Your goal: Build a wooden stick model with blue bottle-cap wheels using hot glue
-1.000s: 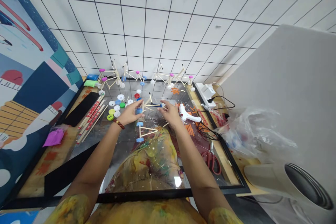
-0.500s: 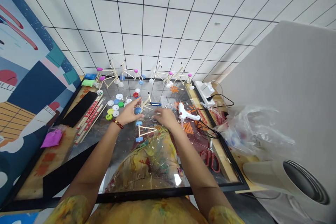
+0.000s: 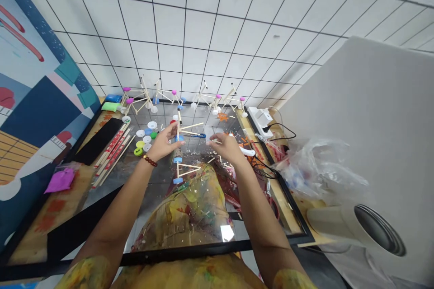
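My left hand [image 3: 166,141] is closed on a wooden-stick frame [image 3: 191,125] with a black-tipped upright and blue bottle caps on it. The sticks point right, above the glass tabletop. To its right, my right hand [image 3: 224,145] has thumb and fingers pinched around a small pale piece, perhaps a short stick; it is too small to be sure. Below my left hand lies a second stick frame [image 3: 188,170], a triangle with blue caps at two corners. A blue pen-like tool [image 3: 198,135] lies between the hands. The white glue gun [image 3: 247,151] is partly hidden behind my right hand.
Loose bottle caps [image 3: 139,144] lie left of my left hand. Wooden sticks [image 3: 113,153] and black strips [image 3: 98,142] are further left. Finished-looking stick frames [image 3: 203,95] line the wall. A power strip [image 3: 261,122], cables and plastic bag [image 3: 315,167] are at right.
My left hand has raised and turned the stick frame, its upright now standing higher. My right hand has moved slightly right, now in front of the glue gun. The view has shifted a little.
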Motion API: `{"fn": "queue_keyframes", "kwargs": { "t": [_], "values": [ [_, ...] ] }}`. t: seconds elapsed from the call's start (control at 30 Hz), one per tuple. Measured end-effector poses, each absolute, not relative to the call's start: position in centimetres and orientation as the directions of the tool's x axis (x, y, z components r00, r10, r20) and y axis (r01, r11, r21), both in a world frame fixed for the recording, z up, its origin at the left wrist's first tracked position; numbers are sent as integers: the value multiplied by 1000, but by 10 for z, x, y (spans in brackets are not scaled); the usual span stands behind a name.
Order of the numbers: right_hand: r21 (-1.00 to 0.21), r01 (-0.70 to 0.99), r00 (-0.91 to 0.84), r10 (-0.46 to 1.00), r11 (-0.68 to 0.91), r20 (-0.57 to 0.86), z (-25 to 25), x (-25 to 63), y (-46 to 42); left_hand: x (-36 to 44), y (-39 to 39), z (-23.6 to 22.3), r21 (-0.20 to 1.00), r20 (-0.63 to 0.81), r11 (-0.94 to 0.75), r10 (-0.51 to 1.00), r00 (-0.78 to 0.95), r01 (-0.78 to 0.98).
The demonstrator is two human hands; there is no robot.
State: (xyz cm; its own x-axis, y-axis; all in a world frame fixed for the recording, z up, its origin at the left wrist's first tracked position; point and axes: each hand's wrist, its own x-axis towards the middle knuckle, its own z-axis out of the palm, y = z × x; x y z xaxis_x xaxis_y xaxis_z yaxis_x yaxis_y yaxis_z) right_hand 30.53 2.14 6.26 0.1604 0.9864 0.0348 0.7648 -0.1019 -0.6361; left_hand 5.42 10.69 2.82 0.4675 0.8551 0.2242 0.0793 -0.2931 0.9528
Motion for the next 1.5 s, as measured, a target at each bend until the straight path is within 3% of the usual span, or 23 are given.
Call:
{"fn": "queue_keyframes", "kwargs": {
  "t": [0.07,0.17,0.33,0.47,0.67,0.93,1.13,1.23,1.37,1.5],
  "values": [
    [-804,595,151,984,-13,96,59,297,22,55,102,38,954,235,-296,838,492,48],
    [-893,445,149,978,65,146,53,284,24,57,94,50,943,270,-330,813,516,27],
    [-888,457,146,979,61,142,53,277,23,62,88,60,886,371,-448,841,393,122],
    [-923,379,131,984,66,124,46,275,22,65,87,58,880,396,-450,871,289,150],
    [-938,334,93,987,93,130,33,263,24,71,84,54,926,312,-359,902,299,116],
    [-907,383,94,969,175,227,43,256,19,74,87,47,933,316,-350,911,264,90],
    [-914,365,64,974,178,215,48,254,14,76,87,44,935,331,-351,913,238,46],
    [-937,308,80,978,162,195,50,255,14,74,87,43,945,309,-326,911,273,16],
    [-982,111,221,959,156,178,50,259,16,73,86,46,942,324,-332,875,359,-41],
    [-987,-46,374,919,156,128,47,265,18,76,82,51,896,442,-441,874,203,-53]
  ]
}}
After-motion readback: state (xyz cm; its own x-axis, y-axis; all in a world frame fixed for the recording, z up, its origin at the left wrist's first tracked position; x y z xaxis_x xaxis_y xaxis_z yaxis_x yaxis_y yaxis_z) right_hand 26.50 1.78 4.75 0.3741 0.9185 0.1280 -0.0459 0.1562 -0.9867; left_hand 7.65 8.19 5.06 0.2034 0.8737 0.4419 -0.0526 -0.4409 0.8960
